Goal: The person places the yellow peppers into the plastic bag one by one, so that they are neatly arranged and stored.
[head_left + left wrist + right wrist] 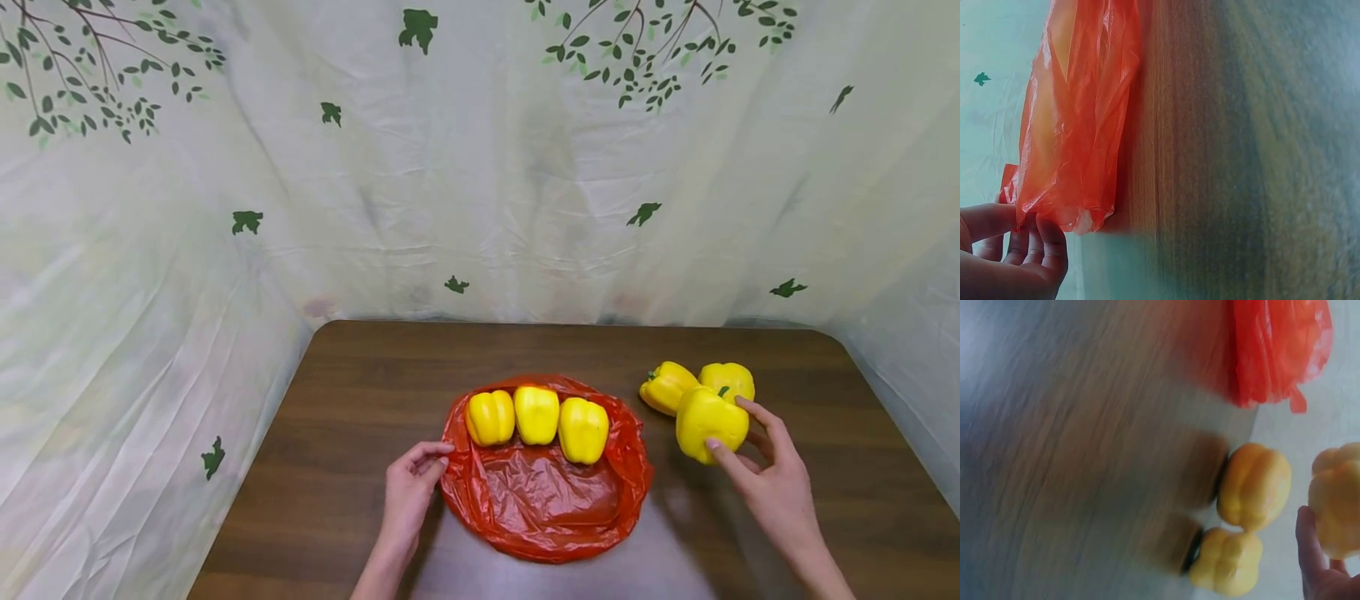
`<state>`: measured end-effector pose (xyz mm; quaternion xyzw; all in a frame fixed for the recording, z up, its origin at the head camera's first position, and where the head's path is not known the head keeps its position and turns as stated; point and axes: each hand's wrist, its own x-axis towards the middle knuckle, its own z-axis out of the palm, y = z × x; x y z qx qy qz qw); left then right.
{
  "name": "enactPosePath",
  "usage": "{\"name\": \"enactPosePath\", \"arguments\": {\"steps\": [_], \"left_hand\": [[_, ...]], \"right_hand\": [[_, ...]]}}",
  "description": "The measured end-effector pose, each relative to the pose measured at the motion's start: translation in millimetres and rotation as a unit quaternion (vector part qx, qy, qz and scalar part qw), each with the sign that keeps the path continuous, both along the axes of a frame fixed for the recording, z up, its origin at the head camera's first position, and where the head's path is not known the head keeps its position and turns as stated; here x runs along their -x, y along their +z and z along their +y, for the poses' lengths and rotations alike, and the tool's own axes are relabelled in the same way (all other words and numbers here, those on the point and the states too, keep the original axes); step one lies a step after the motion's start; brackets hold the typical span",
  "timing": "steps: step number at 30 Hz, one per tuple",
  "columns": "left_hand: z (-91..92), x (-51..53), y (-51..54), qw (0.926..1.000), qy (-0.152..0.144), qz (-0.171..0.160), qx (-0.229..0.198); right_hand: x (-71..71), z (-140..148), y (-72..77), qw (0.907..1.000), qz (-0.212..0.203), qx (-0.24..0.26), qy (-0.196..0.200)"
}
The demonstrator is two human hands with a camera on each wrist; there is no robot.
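Observation:
A red plastic bag (555, 500) lies spread with its mouth upward on the table. Three yellow bell peppers sit in a row along its far side, the middle one (537, 415) between two others. My left hand (412, 483) pinches the bag's left rim between thumb and fingers; the left wrist view shows the thin red film (1072, 137) in that pinch. To the right of the bag, my right hand (772, 475) holds a yellow bell pepper (708, 425) above the table, thumb on one side and fingers on the other. Part of this pepper is cut off in the right wrist view.
Two more yellow bell peppers, one lying on its side (667, 387) and one behind the held pepper (727, 381), rest on the brown wooden table (360, 383). A pale curtain (480, 167) with leaf prints hangs behind the table's far edge.

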<state>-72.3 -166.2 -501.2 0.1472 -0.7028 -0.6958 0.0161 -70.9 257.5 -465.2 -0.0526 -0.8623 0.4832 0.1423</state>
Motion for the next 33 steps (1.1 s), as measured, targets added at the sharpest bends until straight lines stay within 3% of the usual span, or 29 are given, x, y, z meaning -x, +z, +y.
{"name": "enactPosePath", "arguments": {"steps": [6, 10, 21, 33], "left_hand": [[0.0, 0.4, 0.0, 0.9999, 0.0, 0.008, 0.007], [0.2, -0.8, -0.5, 1.0, 0.003, 0.008, 0.004], [0.1, -1.9, -1.2, 1.0, 0.005, 0.004, 0.005], [1.0, -1.4, 1.2, 1.0, -0.002, 0.002, -0.003]], "right_hand": [[1.2, -20, 1.9, 0.9968, 0.052, -0.052, 0.034], [0.7, -32, 3.6, 0.9949, 0.052, -0.071, 0.05], [-1.2, -61, 0.0, 0.9957, 0.018, -0.005, 0.091], [0.6, -88, -2.8, 0.9871, 0.009, 0.005, 0.16]]}}
